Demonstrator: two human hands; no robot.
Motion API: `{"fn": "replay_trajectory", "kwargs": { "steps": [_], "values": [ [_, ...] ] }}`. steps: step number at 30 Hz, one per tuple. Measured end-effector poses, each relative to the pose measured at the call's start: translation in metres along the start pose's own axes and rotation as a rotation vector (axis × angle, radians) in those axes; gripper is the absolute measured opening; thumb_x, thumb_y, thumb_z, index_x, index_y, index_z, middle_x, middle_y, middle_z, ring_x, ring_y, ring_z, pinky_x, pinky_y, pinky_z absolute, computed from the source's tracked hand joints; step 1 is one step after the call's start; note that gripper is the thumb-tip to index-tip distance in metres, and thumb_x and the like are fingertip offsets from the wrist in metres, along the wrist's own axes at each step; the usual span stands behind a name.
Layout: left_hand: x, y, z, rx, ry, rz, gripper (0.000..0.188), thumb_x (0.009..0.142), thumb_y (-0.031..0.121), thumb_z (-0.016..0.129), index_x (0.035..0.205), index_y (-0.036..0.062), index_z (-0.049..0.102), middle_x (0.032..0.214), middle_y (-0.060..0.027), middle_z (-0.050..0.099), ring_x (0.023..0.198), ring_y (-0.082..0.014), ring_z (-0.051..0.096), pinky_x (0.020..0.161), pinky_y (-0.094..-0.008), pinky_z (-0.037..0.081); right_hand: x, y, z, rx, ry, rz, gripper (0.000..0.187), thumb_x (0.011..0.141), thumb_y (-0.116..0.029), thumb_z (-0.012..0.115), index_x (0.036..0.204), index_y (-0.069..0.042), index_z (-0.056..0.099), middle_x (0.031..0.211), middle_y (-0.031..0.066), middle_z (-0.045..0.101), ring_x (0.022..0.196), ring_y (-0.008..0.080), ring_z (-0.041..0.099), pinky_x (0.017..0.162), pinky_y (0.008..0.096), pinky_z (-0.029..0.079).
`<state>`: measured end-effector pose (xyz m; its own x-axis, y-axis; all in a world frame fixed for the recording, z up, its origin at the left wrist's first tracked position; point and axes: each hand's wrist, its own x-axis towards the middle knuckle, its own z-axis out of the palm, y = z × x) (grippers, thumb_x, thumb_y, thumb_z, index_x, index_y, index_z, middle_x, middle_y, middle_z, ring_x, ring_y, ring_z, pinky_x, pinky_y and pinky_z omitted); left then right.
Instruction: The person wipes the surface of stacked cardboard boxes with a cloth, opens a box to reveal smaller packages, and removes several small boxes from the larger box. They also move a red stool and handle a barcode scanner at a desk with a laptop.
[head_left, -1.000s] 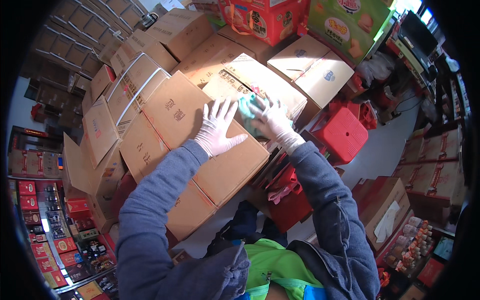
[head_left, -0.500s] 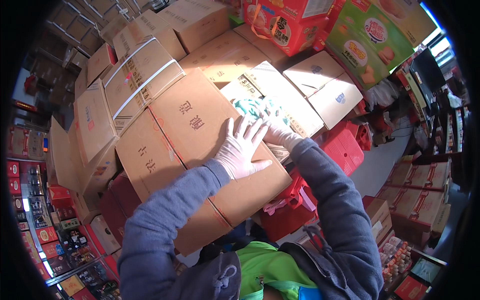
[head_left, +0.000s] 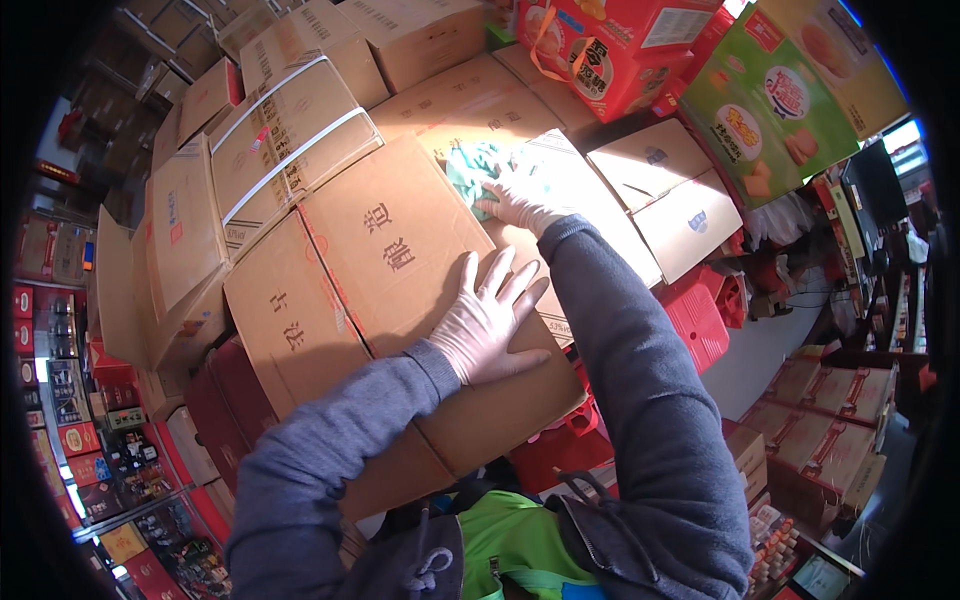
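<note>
My left hand, in a pale thin glove, lies flat with fingers spread on a large brown cardboard box. Beyond it, my right hand, gloved the same way, grips a crumpled mint-green cloth. The cloth rests on the sunlit pale carton beside the big box, close to the box's far right edge. Some of the right fingers are hidden in the folds of the cloth.
A strapped carton stands at the left, with more cartons behind. Red gift boxes and a green snack box are stacked at the far right. A red plastic stool stands right of my right forearm.
My right hand has moved away and slightly left with the cloth, toward the carton's far left side. My left hand stays flat on the box.
</note>
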<state>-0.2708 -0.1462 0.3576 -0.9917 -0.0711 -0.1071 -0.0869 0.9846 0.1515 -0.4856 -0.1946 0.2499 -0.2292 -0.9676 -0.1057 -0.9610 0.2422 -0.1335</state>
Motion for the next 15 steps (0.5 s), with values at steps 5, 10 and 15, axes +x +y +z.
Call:
{"fn": "replay_trajectory", "kwargs": {
  "steps": [5, 10, 15],
  "values": [
    [-0.001, -0.003, 0.001, -0.084, 0.032, 0.012, 0.086, 0.080, 0.064, 0.050, 0.142, 0.0073, 0.030, 0.145, -0.0157, 0.029, 0.139, -0.0384, 0.015, 0.108, -0.0627, 0.009, 0.007, 0.020, -0.019, -0.125, 0.218, -0.040, 0.051, 0.087, -0.050, 0.049, 0.128, -0.021, 0.055, 0.133, 0.0136, 0.048, 0.125, 0.0335, 0.041, 0.105, 0.0470, 0.029],
    [-0.001, -0.004, -0.001, -0.132, 0.064, 0.014, 0.085, 0.079, 0.063, 0.052, 0.140, 0.0070, 0.035, 0.145, -0.0139, 0.031, 0.139, -0.0379, 0.016, 0.109, -0.0615, 0.008, 0.010, 0.060, -0.021, -0.113, 0.269, 0.040, 0.034, 0.089, -0.033, 0.053, 0.107, -0.007, 0.065, 0.109, 0.0154, 0.061, 0.102, 0.0316, 0.056, 0.092, 0.0371, 0.043],
    [-0.001, -0.004, -0.002, -0.138, 0.082, 0.011, 0.083, 0.077, 0.061, 0.055, 0.139, 0.0074, 0.038, 0.144, -0.0139, 0.032, 0.138, -0.0378, 0.017, 0.109, -0.0613, 0.009, 0.017, 0.075, 0.001, -0.015, 0.401, 0.075, 0.028, 0.087, -0.026, 0.055, 0.108, -0.012, 0.068, 0.108, 0.0144, 0.061, 0.102, 0.0312, 0.056, 0.093, 0.0370, 0.043]
  ]
}}
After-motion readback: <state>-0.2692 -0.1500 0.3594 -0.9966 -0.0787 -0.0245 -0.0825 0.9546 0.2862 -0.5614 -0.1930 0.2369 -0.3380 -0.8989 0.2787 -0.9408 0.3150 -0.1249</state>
